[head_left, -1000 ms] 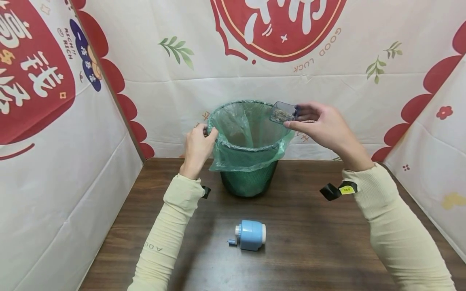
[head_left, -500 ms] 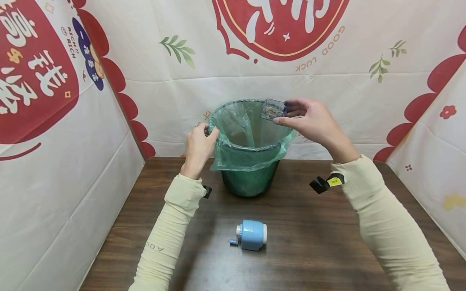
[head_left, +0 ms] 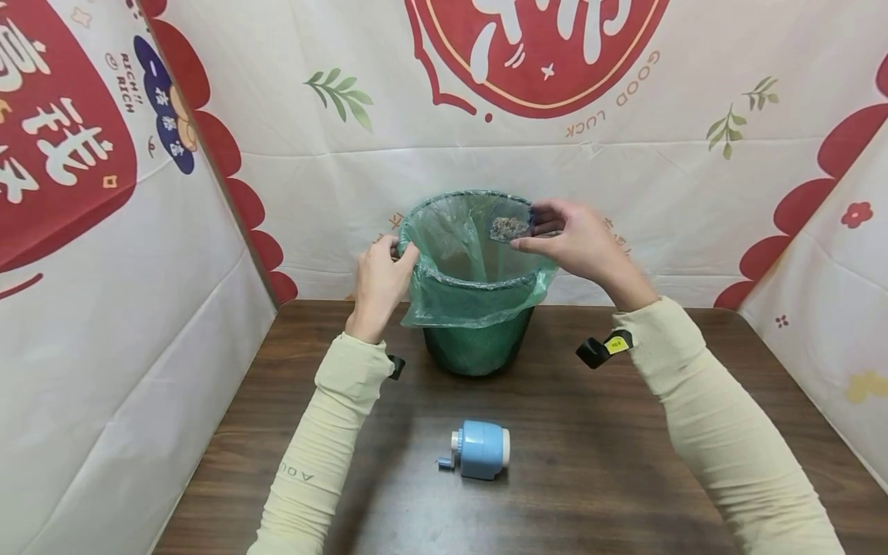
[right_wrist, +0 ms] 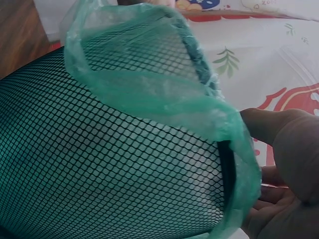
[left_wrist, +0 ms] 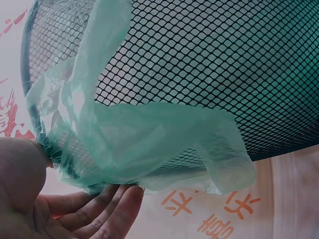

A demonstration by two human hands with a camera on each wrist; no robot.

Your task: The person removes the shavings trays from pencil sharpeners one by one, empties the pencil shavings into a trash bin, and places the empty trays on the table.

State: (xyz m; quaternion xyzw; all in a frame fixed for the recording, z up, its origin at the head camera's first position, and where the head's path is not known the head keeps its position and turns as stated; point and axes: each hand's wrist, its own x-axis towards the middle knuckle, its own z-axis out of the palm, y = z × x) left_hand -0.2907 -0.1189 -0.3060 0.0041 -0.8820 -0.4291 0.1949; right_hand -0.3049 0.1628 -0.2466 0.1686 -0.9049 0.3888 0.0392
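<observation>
Right hand (head_left: 574, 237): thumb and fingers pinching a see-through tray (head_left: 513, 206) by its end.
Tray: over the bin's (head_left: 479, 351) mouth, toward the right, greyish bits (head_left: 509, 229) inside.
Left hand (head_left: 381, 281): pinching the rim through the green liner (head_left: 465, 307).
Bin: upright on the brown table (head_left: 576, 478).
Blue sharpener (head_left: 481, 449): on the table, this side of the bin.

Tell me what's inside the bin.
A green bag lines the bin. At its mouth, the right hand holds a small see-through box of greyish bits. The front rim hides the bottom, so anything there can't be seen.
</observation>
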